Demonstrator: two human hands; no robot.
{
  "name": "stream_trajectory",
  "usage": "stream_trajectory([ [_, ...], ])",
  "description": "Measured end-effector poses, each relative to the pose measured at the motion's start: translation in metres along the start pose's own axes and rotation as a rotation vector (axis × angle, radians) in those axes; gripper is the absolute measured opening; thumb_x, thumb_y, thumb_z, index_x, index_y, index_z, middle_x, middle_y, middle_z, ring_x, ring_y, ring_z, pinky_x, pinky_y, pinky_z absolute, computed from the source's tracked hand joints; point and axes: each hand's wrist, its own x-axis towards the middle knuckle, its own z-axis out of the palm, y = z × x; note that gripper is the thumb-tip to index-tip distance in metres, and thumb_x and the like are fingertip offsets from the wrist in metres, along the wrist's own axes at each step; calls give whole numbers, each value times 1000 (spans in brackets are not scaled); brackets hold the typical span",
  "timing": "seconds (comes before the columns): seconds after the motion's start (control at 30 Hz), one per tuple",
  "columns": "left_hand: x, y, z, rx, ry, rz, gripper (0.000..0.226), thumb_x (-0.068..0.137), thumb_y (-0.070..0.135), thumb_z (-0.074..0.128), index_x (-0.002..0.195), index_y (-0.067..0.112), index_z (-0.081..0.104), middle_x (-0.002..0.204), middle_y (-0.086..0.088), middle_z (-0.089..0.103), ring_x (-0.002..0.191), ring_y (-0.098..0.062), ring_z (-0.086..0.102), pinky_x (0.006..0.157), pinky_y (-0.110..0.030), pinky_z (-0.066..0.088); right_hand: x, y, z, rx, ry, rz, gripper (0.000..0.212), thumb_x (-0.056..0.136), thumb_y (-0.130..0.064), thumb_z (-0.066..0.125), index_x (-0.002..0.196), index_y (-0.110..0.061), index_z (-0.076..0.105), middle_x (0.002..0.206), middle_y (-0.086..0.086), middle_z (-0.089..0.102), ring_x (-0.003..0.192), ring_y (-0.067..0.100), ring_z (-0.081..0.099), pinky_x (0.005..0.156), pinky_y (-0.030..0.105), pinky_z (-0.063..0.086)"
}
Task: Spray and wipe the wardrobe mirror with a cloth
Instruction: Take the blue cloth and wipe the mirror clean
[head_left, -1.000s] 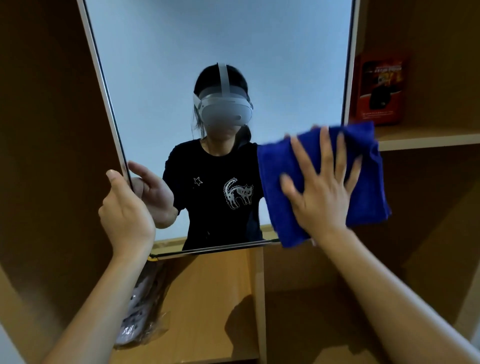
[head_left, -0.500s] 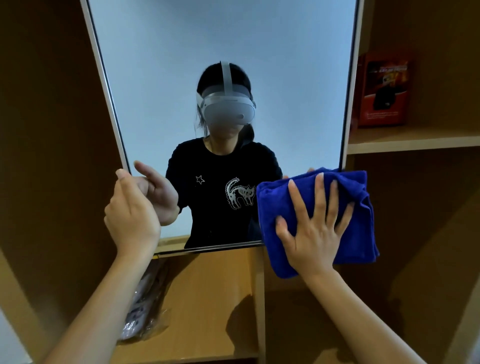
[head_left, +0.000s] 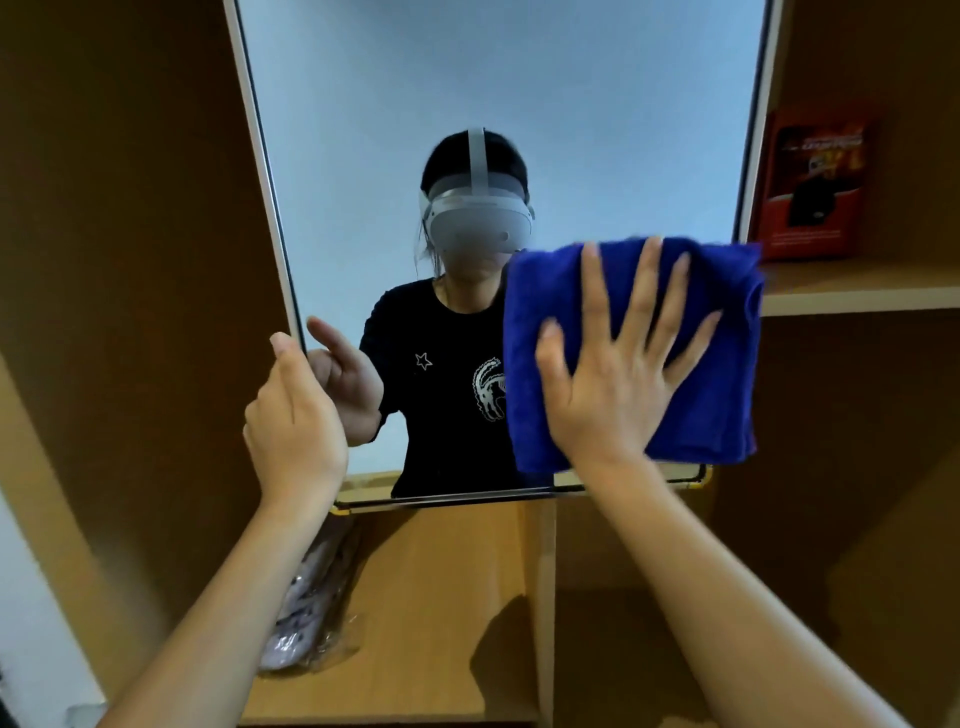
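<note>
The wardrobe mirror (head_left: 374, 104) fills the upper middle of the head view, its frame leaning in the wooden wardrobe. A folded blue cloth (head_left: 717, 395) lies flat against the mirror's lower right corner. My right hand (head_left: 618, 374) presses on the cloth with fingers spread. My left hand (head_left: 293, 426) grips the mirror's left edge near the bottom, thumb in front of the frame and fingers behind it. The glass reflects a person in a black T-shirt with a headset. No spray bottle is in sight.
A red box (head_left: 810, 187) stands on the wooden shelf (head_left: 857, 291) right of the mirror. A plastic-wrapped bundle (head_left: 311, 603) lies on the lower shelf (head_left: 441, 597) under the mirror's left corner. A vertical divider (head_left: 540, 597) splits the lower compartments.
My right hand slid the cloth down toward the mirror's bottom edge, then back up a little, staying on the right side. My left hand kept its hold on the left edge.
</note>
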Motion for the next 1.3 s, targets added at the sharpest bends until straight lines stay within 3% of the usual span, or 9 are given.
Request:
stream_trajectory([
  [0.17, 0, -1, 0, -42, -7, 6, 67, 104, 45, 10, 87, 4, 60, 75, 4, 57, 81, -16, 53, 79, -33, 33, -52, -59, 21, 41, -56, -87, 67, 91, -59, 36, 152, -37, 21, 162, 7, 9, 149, 30, 3, 114, 65, 2],
  [0.3, 5, -1, -5, -156, -34, -77, 67, 102, 51, 11, 67, 15, 55, 64, -3, 58, 64, -14, 56, 75, -35, 41, -72, -109, 30, 31, -122, -274, 67, 93, -60, 35, 153, -38, 14, 162, 4, 3, 149, 26, -11, 114, 60, -12],
  [0.53, 14, -5, -4, -289, 8, -217, 69, 95, 65, 14, 77, 25, 67, 87, -1, 69, 86, -18, 64, 81, -39, 49, -90, -91, 33, 38, -119, -406, 63, 91, -63, 42, 149, -46, 25, 161, -8, 11, 148, 18, 11, 117, 52, 0],
  [0.63, 14, -2, -3, -266, 22, -213, 72, 96, 63, 13, 74, 21, 66, 86, -4, 68, 87, -21, 63, 80, -39, 49, -87, -56, 30, 35, -105, -388, 67, 87, -62, 48, 148, -47, 25, 161, -10, 12, 150, 15, 6, 116, 53, 5],
  [0.77, 13, 3, 0, -202, 30, -162, 67, 102, 51, 16, 66, 15, 59, 71, 2, 59, 72, -15, 55, 66, -31, 38, -69, 1, 22, 5, -91, -258, 71, 83, -63, 46, 148, -48, 21, 161, -8, 10, 149, 11, -9, 116, 52, -3],
  [0.93, 19, 2, 3, -132, 28, -25, 44, 104, 35, 32, 85, 8, 61, 73, 10, 54, 70, -2, 51, 68, -21, 36, -35, 48, 6, -10, -72, -116, 69, 86, -62, 41, 150, -43, 21, 162, -2, 8, 150, 24, 2, 116, 59, 2],
  [1.07, 47, 27, 0, -129, 24, 102, 35, 104, 33, 34, 107, 10, 61, 84, 13, 56, 78, 1, 54, 68, -10, 36, 19, 44, -10, -21, -67, -148, 65, 91, -63, 32, 151, -42, 18, 163, 1, 6, 150, 27, 1, 116, 60, -1],
  [1.17, 75, 58, -4, -108, 59, 172, 35, 104, 34, 33, 112, 13, 60, 92, 8, 58, 87, -6, 55, 71, -10, 37, 94, 22, -28, -9, -14, -171, 62, 95, -62, 26, 152, -41, 15, 164, 1, 5, 150, 26, -1, 116, 59, -3],
  [1.3, 104, 87, -5, -133, 64, 151, 38, 104, 37, 31, 114, 12, 58, 90, 7, 56, 82, -4, 54, 68, -10, 37, 143, -1, -40, -12, 45, -155, 61, 97, -62, 20, 154, -40, 12, 164, 2, 4, 150, 27, -1, 117, 59, -2],
])
